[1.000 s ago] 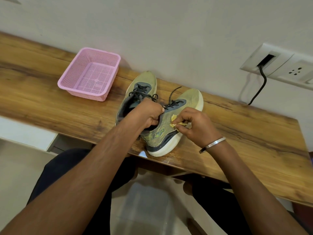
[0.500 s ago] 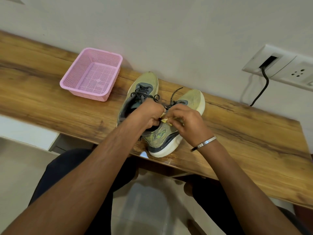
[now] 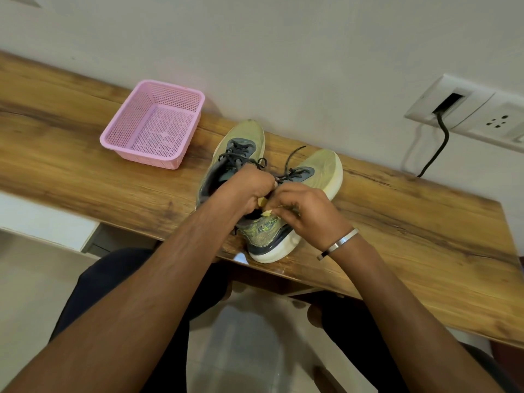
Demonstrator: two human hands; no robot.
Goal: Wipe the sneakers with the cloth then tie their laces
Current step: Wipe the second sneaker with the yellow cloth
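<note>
both hands have drawn closer together over the right sneaker since a second ago, when the right hand sat apart on the shoe's side with more of the yellow cloth showing; now the knuckles nearly touch and only small bits of cloth peek out. the left hand (image 3: 249,191) is curled into a fist above the right sneaker's (image 3: 286,219) opening, its fingers closed around something that cannot be made out clearly, though a scrap of the yellow cloth (image 3: 265,207) shows at its lower edge. the right hand (image 3: 304,208) is also curled, fingers bent inward toward the left hand, pinching at the cloth between them; whether it also holds a lace cannot be told. a silver bangle (image 3: 337,244) circles the right wrist.

two sneakers stand side by side on the wooden counter (image 3: 425,236), toes toward the wall. the left sneaker (image 3: 241,143) is just beside the right one, its dark laces (image 3: 241,156) loosely threaded. the right sneaker's laces (image 3: 292,171) trail loose, one end lying out toward the wall. its white heel reaches the counter's near edge.

a pink mesh basket (image 3: 154,123) sits on the counter to the left of the shoes, apart from them. on the wall at right, a white socket plate (image 3: 467,109) has a black cable (image 3: 438,146) plugged in and hanging down behind the counter. dark trousers show below the counter edge.
</note>
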